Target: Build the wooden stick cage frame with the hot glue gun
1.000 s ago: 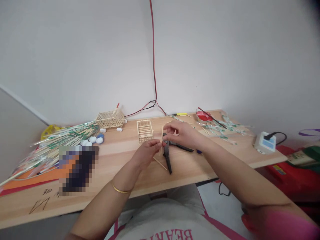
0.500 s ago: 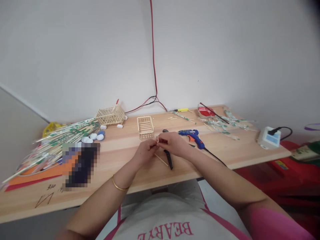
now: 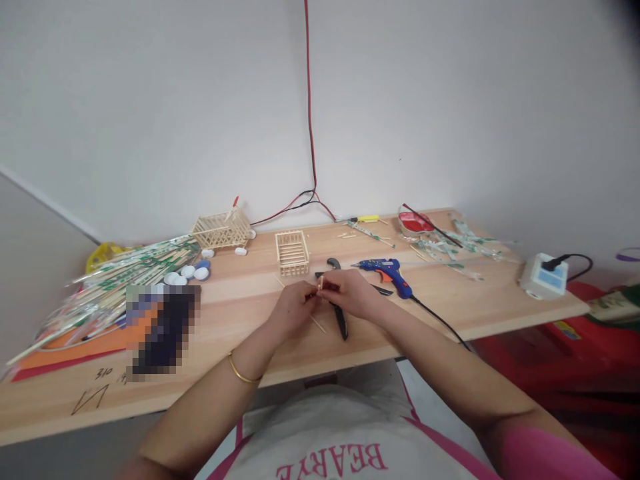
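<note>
My left hand (image 3: 294,308) and my right hand (image 3: 350,291) meet over the middle of the table, fingertips pinched together around a short piece of wooden stick (image 3: 321,284). A longer thin stick (image 3: 319,325) shows just below the left fingers; whether it is held or lies on the wood is unclear. Partly under my right hand is a black tool (image 3: 341,323), its kind hidden. Beyond my hands stands a small open basket of glued sticks (image 3: 292,253). To the right of my right hand lies a blue glue gun (image 3: 387,271) with an orange trigger.
A finished-looking stick cart (image 3: 221,230) with white wheels stands at the back left. Bottle caps (image 3: 187,272) and wrapped sticks (image 3: 135,267) lie at left. At right are a red dish (image 3: 416,223), torn wrappers (image 3: 450,252) and a white power box (image 3: 545,275) near the table edge.
Both hands stay pinched together and have shifted slightly, turning the short stick piece more upright. More of the black tool shows beside my right hand. The view has moved a little.
</note>
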Demonstrator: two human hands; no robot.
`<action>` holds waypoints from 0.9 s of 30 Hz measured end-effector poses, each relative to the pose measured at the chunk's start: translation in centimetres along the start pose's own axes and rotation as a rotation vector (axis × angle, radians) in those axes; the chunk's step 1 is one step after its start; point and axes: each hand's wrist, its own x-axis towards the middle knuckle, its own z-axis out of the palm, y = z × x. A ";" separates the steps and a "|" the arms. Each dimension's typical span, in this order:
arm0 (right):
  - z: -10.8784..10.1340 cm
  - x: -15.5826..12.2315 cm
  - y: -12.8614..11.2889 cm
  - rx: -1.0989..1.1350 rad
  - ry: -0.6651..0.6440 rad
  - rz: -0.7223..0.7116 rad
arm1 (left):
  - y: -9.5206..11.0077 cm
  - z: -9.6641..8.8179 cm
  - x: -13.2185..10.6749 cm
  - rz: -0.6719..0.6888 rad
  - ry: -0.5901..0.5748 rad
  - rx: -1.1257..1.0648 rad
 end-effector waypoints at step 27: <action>0.2 -0.1 -0.5 -0.011 -0.011 0.051 | -0.5 0.6 -0.3 0.036 -0.005 0.115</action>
